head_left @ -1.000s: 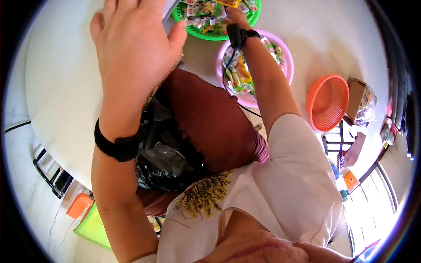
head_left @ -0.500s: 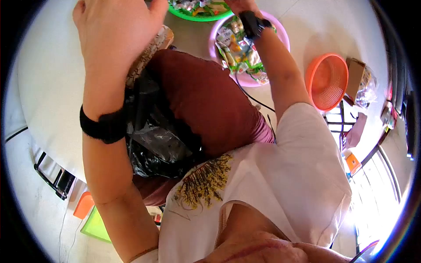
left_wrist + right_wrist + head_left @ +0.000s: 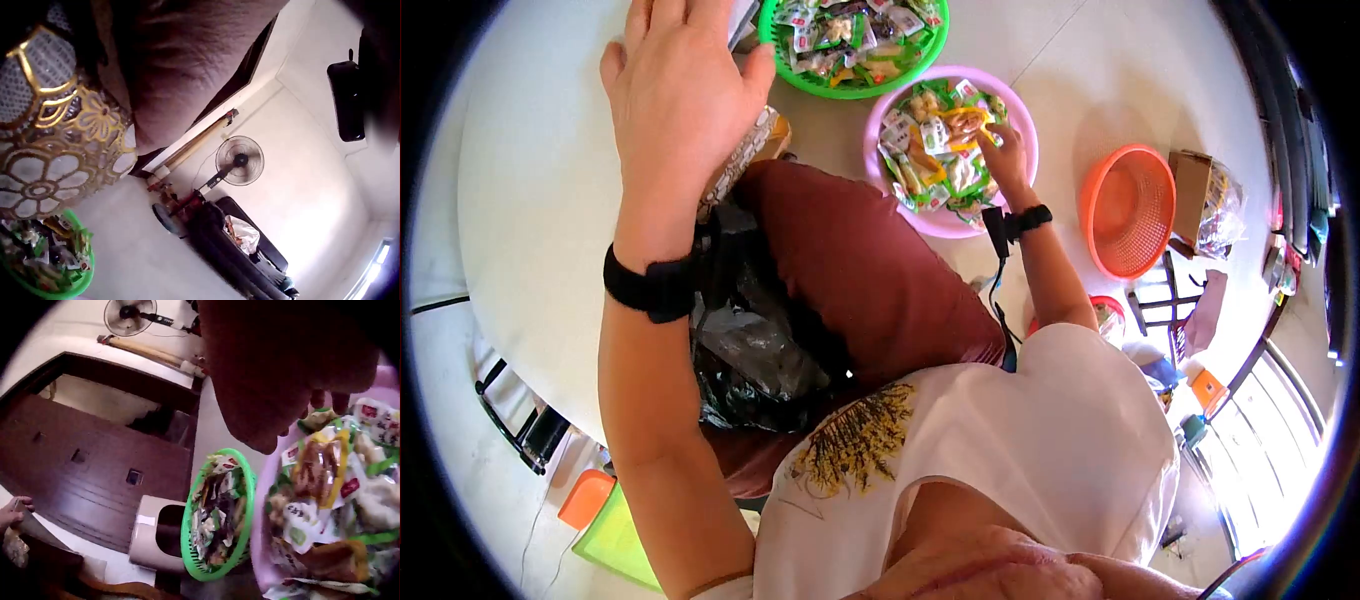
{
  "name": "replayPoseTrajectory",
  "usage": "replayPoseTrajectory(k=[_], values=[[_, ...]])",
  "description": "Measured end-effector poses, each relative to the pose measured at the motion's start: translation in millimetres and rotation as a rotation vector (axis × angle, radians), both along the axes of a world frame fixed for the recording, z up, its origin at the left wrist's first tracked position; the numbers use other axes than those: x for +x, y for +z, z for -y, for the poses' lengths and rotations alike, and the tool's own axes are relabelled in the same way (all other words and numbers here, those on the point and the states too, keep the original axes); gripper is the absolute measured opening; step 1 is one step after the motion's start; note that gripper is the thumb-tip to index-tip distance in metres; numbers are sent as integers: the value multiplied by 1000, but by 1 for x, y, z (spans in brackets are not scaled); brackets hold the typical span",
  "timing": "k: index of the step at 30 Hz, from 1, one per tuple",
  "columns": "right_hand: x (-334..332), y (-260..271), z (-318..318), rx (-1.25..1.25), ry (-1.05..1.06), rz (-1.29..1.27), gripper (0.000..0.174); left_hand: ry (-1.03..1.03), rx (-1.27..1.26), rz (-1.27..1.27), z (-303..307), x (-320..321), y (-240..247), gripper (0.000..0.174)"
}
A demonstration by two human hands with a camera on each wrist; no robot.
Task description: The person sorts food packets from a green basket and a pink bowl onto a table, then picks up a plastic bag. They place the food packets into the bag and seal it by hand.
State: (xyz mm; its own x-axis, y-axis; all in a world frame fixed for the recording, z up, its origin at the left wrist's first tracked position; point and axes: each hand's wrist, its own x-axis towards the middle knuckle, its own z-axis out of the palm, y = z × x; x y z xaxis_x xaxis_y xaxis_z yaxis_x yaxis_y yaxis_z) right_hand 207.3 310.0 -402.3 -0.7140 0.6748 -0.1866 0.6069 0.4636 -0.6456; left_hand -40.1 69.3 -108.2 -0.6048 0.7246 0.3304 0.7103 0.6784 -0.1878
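Note:
My right hand (image 3: 1006,162) is over the pink basin (image 3: 1030,125), its fingers loosely bent beside a yellow-edged snack packet (image 3: 968,127). In the right wrist view that packet lies on the pile, a little below the fingertips. Several green-and-white packets (image 3: 962,172) fill the basin around it. Behind stands a green basket (image 3: 855,92) with more packets. My left hand (image 3: 685,105) lies flat at the edge of the white table (image 3: 530,190), thumb spread, holding nothing. Lace cloth with gold flowers (image 3: 37,187) hangs near it in the left wrist view.
A black plastic bag (image 3: 755,350) lies in the lap, against the brown trousers. To the right are an orange basket (image 3: 1130,212) and a cardboard box (image 3: 1190,200). A cable hangs from the right wrist strap. Beside the green basket is a beige stool (image 3: 142,531).
My right hand has come back from the green basket to the pink basin, and the yellow-edged packet now lies there. The left hand stays at the table edge as the view shifts.

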Motion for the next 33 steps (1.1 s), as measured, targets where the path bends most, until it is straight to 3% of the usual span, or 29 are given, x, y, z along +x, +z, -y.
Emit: replayPoseTrajectory(k=[5,7,11,13,17,20,25,28,29,30,32,33], values=[[-100,-17,-19,82,159,-283,30,4,7,52,-5,5,7,54],[-144,-18,-20,96,163,-253,33,3,13,72,-5,5,9,54],[-205,-42,-31,368,350,-108,31,3,4,80,-6,4,8,54],[-222,-53,-31,479,393,34,29,-12,0,70,-5,3,7,54],[-238,-45,-31,425,403,324,27,-20,10,99,-6,5,8,54],[-232,-16,-21,422,323,310,28,-28,21,91,-7,4,7,54],[-234,-47,-30,379,354,317,32,-37,29,68,-5,3,5,54],[-224,-60,-42,473,484,102,36,-33,5,16,-3,-1,1,53],[-217,-42,-48,375,512,145,39,36,-18,19,-7,4,1,54],[-203,-29,-46,443,502,33,36,101,-51,31,-11,10,3,54],[-161,19,-41,357,511,-452,20,166,-110,39,-14,19,5,53],[-142,41,-39,285,545,-466,21,171,-120,21,-16,20,7,53]])
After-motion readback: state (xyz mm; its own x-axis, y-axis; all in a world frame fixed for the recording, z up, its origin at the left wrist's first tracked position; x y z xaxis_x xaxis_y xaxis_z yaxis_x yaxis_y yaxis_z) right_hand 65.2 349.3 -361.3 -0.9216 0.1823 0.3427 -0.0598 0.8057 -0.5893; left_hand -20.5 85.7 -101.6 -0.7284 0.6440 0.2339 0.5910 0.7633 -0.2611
